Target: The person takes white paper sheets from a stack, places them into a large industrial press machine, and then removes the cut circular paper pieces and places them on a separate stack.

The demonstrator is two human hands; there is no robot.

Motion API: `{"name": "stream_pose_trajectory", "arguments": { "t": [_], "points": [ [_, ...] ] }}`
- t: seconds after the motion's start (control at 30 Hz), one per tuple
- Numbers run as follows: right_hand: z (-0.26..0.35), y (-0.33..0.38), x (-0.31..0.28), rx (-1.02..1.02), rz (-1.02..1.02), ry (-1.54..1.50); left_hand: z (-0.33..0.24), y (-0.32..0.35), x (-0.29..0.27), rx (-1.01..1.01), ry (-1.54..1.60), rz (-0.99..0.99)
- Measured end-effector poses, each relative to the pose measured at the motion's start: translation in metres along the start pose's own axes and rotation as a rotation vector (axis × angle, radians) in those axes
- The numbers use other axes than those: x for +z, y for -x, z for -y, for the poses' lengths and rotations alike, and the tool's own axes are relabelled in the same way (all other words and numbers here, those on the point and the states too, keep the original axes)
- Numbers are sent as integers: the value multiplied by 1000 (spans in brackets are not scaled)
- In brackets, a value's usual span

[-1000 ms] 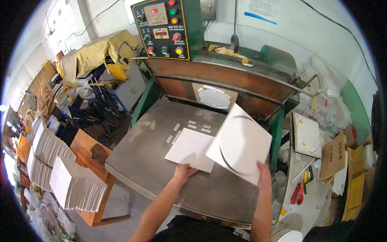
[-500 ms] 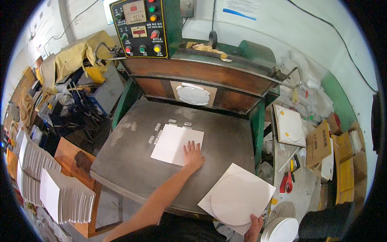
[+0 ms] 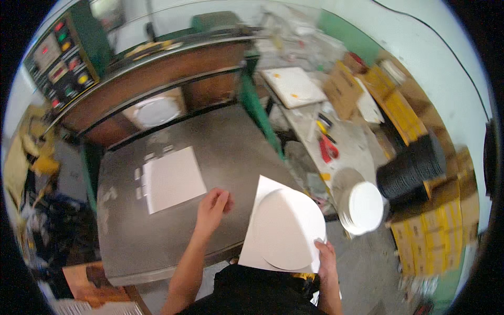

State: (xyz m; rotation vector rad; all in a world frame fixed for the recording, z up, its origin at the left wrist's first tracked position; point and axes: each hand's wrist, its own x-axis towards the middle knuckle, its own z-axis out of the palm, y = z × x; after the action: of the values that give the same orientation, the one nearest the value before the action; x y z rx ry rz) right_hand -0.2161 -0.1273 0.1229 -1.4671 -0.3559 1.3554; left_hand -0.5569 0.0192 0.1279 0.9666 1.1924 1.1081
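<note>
My right hand (image 3: pixel 326 258) grips the edge of a square white card sheet (image 3: pixel 247 252) in front of my body, at the press table's near right. A round white card disc (image 3: pixel 286 231) lies against the sheet, its right edge close to my thumb. My left hand (image 3: pixel 214 207) is held in the air over the table, slightly blurred. Its fingers are curled in, and nothing shows in them. Just beyond it, another square white sheet (image 3: pixel 176 181) lies flat on the grey press table (image 3: pixel 231 147), against several small stop blocks (image 3: pixel 142 184) at its left and far edges.
Behind the table stands the brown press beam (image 3: pixel 210 86), with a control panel (image 3: pixel 60 65) at far left. To the right, a side bench (image 3: pixel 341 136) bears red-handled scissors (image 3: pixel 328 149). A stack of white discs (image 3: pixel 366 207) stands nearer, beside a black ribbed stack (image 3: pixel 412 165) and cardboard boxes (image 3: pixel 425 241).
My left hand has lifted off the sheet on the table, drawn back and curled its fingers. The view has swung right. The held sheet has turned, and its disc has shifted toward the right edge.
</note>
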Motion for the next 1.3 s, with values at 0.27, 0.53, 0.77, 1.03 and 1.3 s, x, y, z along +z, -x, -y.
{"name": "stream_pose_trajectory", "arguments": {
  "t": [0.27,0.53,0.77,1.03,1.3],
  "points": [
    [-19,22,-53,39,24,-122,27,70,75,-261,-51,416],
    [-28,19,-132,65,92,-302,69,76,143,-19,-457,247],
    [-72,-27,-230,117,166,-209,90,78,239,-252,-250,524],
    [-73,48,-453,-61,-604,68,117,-6,396,-242,203,611],
    [-79,126,-526,292,-1362,1049,189,-59,494,-421,200,542]
  ]
}}
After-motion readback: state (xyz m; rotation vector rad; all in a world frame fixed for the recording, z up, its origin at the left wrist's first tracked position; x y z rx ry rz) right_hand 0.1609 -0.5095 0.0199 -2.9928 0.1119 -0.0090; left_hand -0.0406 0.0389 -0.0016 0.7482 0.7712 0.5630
